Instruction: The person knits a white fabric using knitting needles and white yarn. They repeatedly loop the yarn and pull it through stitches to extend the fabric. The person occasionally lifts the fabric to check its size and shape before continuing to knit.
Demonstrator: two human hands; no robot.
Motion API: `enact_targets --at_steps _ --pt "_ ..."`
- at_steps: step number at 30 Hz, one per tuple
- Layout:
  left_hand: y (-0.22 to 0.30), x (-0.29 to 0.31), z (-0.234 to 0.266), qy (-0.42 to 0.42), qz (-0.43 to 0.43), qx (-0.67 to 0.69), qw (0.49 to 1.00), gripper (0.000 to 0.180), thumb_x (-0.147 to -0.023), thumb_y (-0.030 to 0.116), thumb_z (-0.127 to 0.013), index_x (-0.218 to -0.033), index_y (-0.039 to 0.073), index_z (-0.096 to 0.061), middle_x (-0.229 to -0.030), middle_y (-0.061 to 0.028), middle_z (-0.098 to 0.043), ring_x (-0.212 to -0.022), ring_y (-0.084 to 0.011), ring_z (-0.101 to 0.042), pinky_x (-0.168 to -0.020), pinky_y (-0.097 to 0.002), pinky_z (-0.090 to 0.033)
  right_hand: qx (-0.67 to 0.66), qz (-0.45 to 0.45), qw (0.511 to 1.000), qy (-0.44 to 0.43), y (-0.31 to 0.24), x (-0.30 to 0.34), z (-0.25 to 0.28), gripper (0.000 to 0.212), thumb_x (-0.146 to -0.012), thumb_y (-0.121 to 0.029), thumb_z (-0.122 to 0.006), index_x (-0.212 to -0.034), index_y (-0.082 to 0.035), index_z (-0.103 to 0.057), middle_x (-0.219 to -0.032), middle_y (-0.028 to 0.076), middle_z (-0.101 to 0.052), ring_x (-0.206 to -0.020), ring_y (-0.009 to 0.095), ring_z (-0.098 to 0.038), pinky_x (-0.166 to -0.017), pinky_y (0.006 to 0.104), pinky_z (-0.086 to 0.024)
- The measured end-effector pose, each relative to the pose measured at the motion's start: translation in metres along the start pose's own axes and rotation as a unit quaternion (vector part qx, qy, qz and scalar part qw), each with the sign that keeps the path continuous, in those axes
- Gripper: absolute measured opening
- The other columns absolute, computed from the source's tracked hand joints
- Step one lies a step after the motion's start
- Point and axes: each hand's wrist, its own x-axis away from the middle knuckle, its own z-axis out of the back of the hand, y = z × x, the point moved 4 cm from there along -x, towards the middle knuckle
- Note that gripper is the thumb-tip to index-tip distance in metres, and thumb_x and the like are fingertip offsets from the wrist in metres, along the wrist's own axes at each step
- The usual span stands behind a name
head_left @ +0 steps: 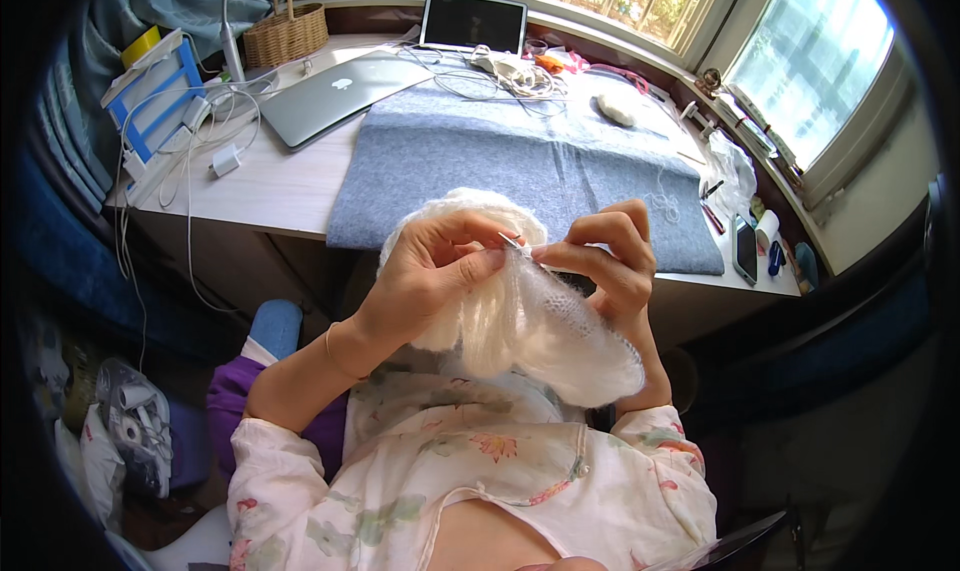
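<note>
A fluffy white piece of knitting (570, 341) hangs between my two hands above my lap, in front of the desk edge. My left hand (435, 271) is closed, thumb and fingers pinching the work at its top edge. The shiny tip of a knitting needle (510, 240) shows beside that thumb; the rest of the needle is hidden. My right hand (610, 256) is closed too, thumb and index finger pinching the same edge a little to the right, the other fingers curled. More of the white fabric bunches up behind my left hand.
A grey felt mat (450, 161) covers much of the desk. A closed laptop (335, 91), a tablet (473, 23), tangled cables (525, 83) and a white rounded object (618, 109) lie farther back. At the right is a phone (745, 249); at the left, a charger (225, 161).
</note>
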Motion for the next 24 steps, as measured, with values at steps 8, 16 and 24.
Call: enact_targets --at_steps 8,16,24 --pt "0.009 0.001 0.002 0.017 -0.02 0.038 0.999 0.015 -0.083 0.014 -0.061 -0.093 0.003 -0.061 -0.087 -0.0052 -0.062 -0.076 -0.0078 -0.057 -0.071 -0.0208 -0.047 0.056 0.036 0.998 -0.002 -0.005 -0.002 0.002 0.033 -0.046 -0.021 -0.072 -0.077 -0.011 -0.069 -0.074 -0.001 -0.052 -0.067 0.016 -0.042 -0.059 0.0273 -0.035" --pt "-0.003 0.005 -0.01 -0.018 0.013 -0.027 0.999 0.014 -0.084 0.006 -0.059 -0.096 0.0 -0.061 -0.088 -0.0031 -0.062 -0.078 -0.0059 -0.057 -0.069 -0.0198 -0.047 -0.066 0.035 0.996 -0.055 0.011 0.0 -0.017 0.046 -0.061 -0.041 -0.055 -0.094 -0.009 -0.06 -0.093 0.008 -0.055 -0.081 0.026 -0.05 -0.074 0.0358 -0.04" --pt "0.001 0.004 -0.007 -0.01 -0.024 -0.098 0.995 0.017 -0.083 0.003 -0.058 -0.1 0.0 -0.063 -0.09 -0.0044 -0.064 -0.076 -0.0047 -0.057 -0.069 -0.0168 -0.046 -0.028 0.07 0.997 0.03 0.021 0.008 -0.018 0.044 -0.068 -0.052 -0.049 -0.069 -0.009 -0.058 -0.06 0.001 -0.049 -0.056 0.017 -0.041 -0.059 0.0298 -0.027"
